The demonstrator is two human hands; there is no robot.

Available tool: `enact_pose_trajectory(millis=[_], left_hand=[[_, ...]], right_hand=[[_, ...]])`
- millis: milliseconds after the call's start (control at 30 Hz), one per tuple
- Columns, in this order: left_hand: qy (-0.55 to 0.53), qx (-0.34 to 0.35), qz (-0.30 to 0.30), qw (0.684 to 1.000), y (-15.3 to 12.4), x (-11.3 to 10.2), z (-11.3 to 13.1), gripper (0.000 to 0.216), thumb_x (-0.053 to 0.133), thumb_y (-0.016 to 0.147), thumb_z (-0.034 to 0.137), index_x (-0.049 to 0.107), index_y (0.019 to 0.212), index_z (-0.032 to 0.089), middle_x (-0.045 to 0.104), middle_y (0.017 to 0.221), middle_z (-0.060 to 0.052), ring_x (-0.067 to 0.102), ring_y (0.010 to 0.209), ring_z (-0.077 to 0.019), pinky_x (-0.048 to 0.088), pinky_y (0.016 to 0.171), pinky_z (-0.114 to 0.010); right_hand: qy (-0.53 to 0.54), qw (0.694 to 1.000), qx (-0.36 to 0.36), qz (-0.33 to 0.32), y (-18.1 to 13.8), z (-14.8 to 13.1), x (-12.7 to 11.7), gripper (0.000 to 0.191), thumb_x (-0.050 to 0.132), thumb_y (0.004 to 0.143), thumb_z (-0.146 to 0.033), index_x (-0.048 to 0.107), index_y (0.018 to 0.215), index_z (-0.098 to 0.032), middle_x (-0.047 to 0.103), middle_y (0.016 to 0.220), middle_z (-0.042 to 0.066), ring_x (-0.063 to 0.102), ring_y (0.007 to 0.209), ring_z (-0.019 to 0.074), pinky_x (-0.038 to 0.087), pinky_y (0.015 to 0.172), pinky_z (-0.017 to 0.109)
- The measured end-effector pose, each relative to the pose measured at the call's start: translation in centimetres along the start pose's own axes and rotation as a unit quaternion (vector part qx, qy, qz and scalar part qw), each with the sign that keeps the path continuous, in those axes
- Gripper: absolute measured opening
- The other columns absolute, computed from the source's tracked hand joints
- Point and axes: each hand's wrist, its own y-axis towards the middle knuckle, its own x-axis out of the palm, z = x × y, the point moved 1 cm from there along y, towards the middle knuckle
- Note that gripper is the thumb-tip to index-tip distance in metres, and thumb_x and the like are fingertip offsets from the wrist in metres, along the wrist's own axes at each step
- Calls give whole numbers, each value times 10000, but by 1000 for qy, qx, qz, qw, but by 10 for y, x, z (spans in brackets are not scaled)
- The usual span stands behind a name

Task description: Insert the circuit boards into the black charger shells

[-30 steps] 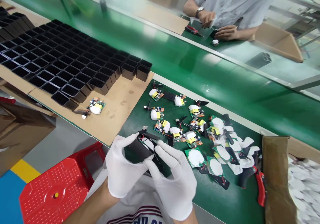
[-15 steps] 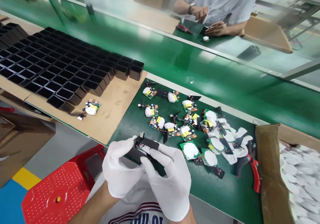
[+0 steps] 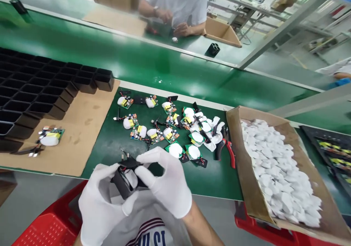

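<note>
Left hand [image 3: 100,205] grips black plastic box [image 3: 120,185]; right hand [image 3: 168,183] pinches flat black plate [image 3: 129,163].
Box has turned; plate above seems unseated.

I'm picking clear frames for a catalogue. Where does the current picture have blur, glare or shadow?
In the head view, the gloved left hand, right hand and black case between them look fairly sharp; the co-worker beyond looks hazy, with pixelation at the top edge; pale glare marks the green surface; the insides of the open containers are dark.
</note>
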Motion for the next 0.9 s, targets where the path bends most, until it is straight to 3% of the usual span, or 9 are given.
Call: enact_pose_trajectory(millis=[100,167,233,333,433,500,600,733,900], left_hand=[[-34,-56,22,998,10,-12,-2,577,900,813,448,656,1272,200,784,1089,-109,814,943,-279,705,845,-407],[-45,-83,26,995,17,-21,-4,584,903,827,447,654,1291,194,806,1112,-121,819,994,-292,705,878,-422],[-45,-92,27,994,22,-28,-5,586,913,816,431,667,1290,188,816,1120,-124,817,1012,-294,705,889,-429],[-40,-87,25,995,30,-35,-2,552,897,793,348,680,1274,185,820,1071,-107,816,974,-280,701,873,-420],[-53,-51,12,997,35,-42,3,506,851,788,242,671,1259,204,802,975,-57,809,890,-246,691,824,-383],[-76,-12,-9,997,37,-46,6,534,859,779,222,659,1275,229,772,953,-25,786,800,-212,676,750,-351],[-84,31,-53,995,38,-53,9,618,887,749,227,643,1315,271,756,1029,-34,769,766,-199,662,701,-345],[-28,64,-66,995,39,-58,16,658,897,690,242,647,1297,287,775,1086,-55,788,896,-241,677,800,-392],[27,82,-16,996,39,-59,29,587,895,710,269,687,1258,292,799,1096,-54,791,871,-241,670,722,-367]], right_hand=[[-203,978,-34,-13,-2,19,-4,125,844,923,-217,799,1039,-215,815,955,20,750,811,196,600,760,367],[-355,933,-57,-33,-8,32,3,269,961,824,-281,821,1044,-217,813,975,47,737,830,253,557,759,421],[-437,894,-73,-72,-14,40,14,255,979,810,-289,835,1015,-241,791,917,41,697,756,250,488,694,414],[-407,905,-96,-79,-19,45,23,65,815,958,-191,776,935,-237,774,905,33,686,754,223,470,679,390],[-306,946,-90,-54,-19,42,16,120,647,1072,-190,703,972,-227,787,935,25,745,824,212,567,755,372],[-259,961,-77,-60,-16,35,1,121,604,1119,-263,711,1170,-240,811,981,13,787,860,202,613,772,348],[-233,961,-108,-99,-4,15,-26,359,561,1148,-314,626,1500,-288,808,1043,14,808,918,186,639,781,311],[-241,944,-165,-153,12,-12,-48,257,489,1168,-319,734,1244,-300,758,915,21,780,830,177,611,755,307],[-301,922,-205,-132,12,-19,-46,236,524,1175,-415,726,1129,-302,742,786,-19,710,616,144,550,592,311]])
